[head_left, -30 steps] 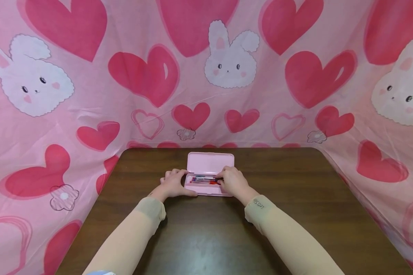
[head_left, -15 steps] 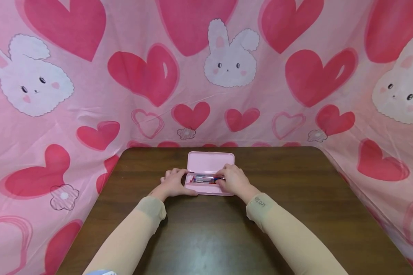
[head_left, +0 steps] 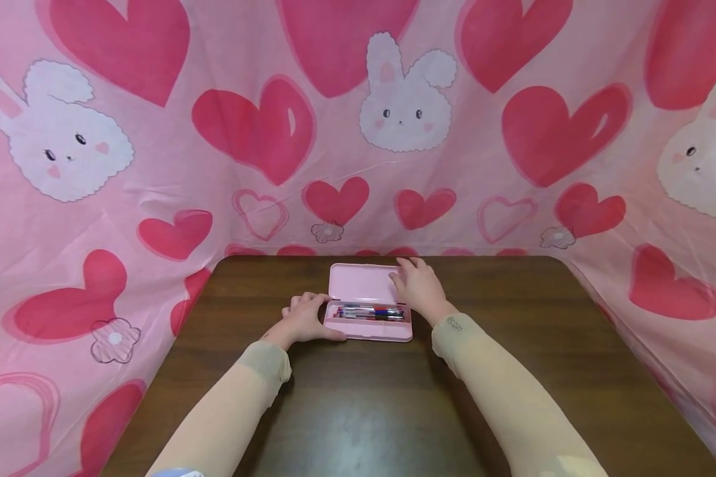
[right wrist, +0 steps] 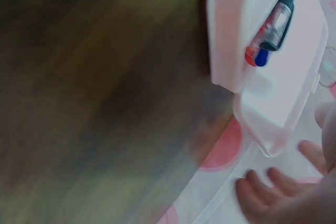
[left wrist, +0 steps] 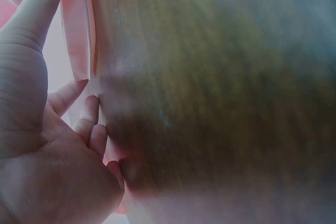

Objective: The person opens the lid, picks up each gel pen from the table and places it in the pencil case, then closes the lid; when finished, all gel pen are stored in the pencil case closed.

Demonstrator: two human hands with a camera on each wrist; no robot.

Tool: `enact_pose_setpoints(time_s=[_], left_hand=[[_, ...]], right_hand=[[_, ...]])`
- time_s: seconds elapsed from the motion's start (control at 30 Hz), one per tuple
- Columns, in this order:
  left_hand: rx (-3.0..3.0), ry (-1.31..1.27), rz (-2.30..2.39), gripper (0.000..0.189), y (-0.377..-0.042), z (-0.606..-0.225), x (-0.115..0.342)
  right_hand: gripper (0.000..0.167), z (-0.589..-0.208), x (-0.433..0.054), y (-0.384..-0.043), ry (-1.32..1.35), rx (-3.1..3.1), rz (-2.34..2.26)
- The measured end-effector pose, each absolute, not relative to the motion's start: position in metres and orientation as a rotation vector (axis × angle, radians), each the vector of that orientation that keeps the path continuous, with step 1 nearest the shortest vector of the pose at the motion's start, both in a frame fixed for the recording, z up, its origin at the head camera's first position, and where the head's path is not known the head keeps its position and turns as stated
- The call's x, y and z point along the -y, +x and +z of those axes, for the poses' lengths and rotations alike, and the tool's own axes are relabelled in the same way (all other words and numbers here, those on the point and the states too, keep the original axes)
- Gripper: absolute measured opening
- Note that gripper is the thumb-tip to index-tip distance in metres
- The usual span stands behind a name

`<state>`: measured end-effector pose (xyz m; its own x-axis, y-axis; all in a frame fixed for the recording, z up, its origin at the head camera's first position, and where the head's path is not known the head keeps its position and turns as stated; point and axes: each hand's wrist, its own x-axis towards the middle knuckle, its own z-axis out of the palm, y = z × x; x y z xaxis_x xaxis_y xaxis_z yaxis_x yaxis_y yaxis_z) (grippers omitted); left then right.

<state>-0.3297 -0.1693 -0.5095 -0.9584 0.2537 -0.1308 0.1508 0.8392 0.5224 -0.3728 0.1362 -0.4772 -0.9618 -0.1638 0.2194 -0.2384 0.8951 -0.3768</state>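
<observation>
A pink pencil case (head_left: 368,330) lies open on the table, its lid (head_left: 358,283) tipped back toward the far edge. Several pens (head_left: 370,313) with red, blue and dark parts lie side by side in its rear compartment; their ends (right wrist: 275,27) also show in the right wrist view. My left hand (head_left: 303,319) holds the case's left end, thumb along the front and index finger near the back corner. My right hand (head_left: 423,289) hovers beside the lid's right edge, holding nothing, fingers loosely bent. In the right wrist view a gap shows between those fingers (right wrist: 283,179) and the lid.
The dark brown wooden table (head_left: 358,404) extends around the case on every side. A pink cloth (head_left: 334,159) with hearts and rabbits hangs behind the table's far edge and along both sides.
My right hand has let go of the pens, left the compartment and moved up and right to beside the lid. The pens now lie fully in view. My left hand stays on the case.
</observation>
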Motion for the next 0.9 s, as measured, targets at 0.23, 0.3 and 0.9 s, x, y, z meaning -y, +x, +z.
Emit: enact_pose_setpoints(time_s=[0.23,0.3,0.9], left_hand=[[-2.832,0.322,0.757,0.112,-0.332,-0.512,0.167],[-2.839,0.321,0.746,0.113,-0.332,-0.512,0.167],[-2.839,0.283,0.756,0.116,-0.332,-0.515,0.167]], right_hand=[[0.063,-0.472,-0.135,-0.379,0.228,2.955,0.846],[0.057,-0.470,-0.132,-0.377,0.226,2.897,0.898],[0.047,-0.466,-0.123,-0.341,0.365,2.788,1.007]])
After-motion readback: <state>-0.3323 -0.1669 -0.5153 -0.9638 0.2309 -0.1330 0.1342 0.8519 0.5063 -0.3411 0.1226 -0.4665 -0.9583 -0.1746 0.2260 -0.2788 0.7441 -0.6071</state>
